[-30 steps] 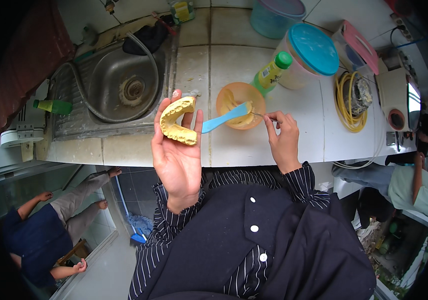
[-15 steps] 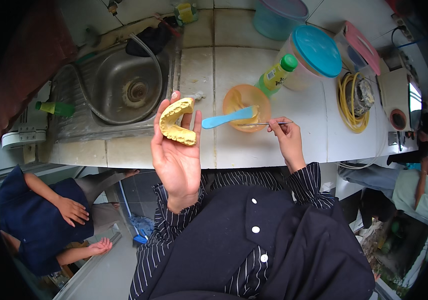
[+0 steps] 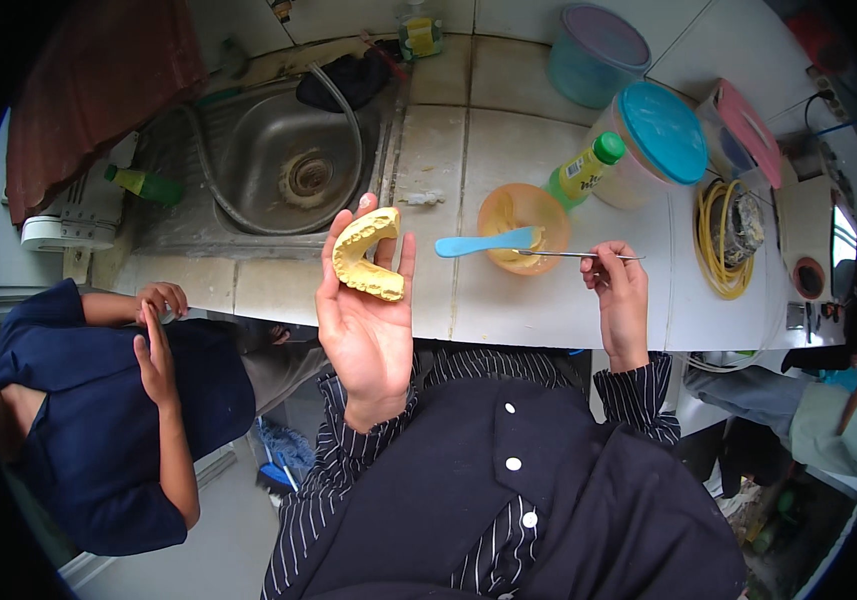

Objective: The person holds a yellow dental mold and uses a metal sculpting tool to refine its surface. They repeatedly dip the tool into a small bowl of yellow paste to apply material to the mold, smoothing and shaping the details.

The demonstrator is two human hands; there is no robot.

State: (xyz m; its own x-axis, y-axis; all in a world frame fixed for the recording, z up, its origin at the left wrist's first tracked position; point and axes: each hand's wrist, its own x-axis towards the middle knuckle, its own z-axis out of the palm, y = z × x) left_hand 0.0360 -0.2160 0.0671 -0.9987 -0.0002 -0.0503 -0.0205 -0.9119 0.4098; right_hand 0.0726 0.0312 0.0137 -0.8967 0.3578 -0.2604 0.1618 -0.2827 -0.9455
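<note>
My left hand (image 3: 368, 340), palm up with its fingers raised, holds a yellow horseshoe-shaped plaster dental cast (image 3: 356, 258) whose row of teeth shows along the outer edge. Between the fingers of my right hand (image 3: 618, 285) is a thin metal dental instrument (image 3: 570, 254). Its tip reaches over the rim of an orange bowl (image 3: 554, 212), where yellow plaster (image 3: 504, 213) coats the inside. A light blue spatula (image 3: 478, 243) lies across the bowl, its handle sticking out toward my left hand.
Behind the bowl stand a green-capped bottle (image 3: 578, 172) and a tub with a turquoise lid (image 3: 662, 132). A coiled yellow hose (image 3: 713, 250) lies at right, a steel sink (image 3: 248, 130) at left. Beside me on the left is a person in a navy top (image 3: 98, 400).
The view has shifted, so the counter sits farther right and lower. My right hand has drawn the instrument slightly right relative to the bowl. The person at left has brought both hands together.
</note>
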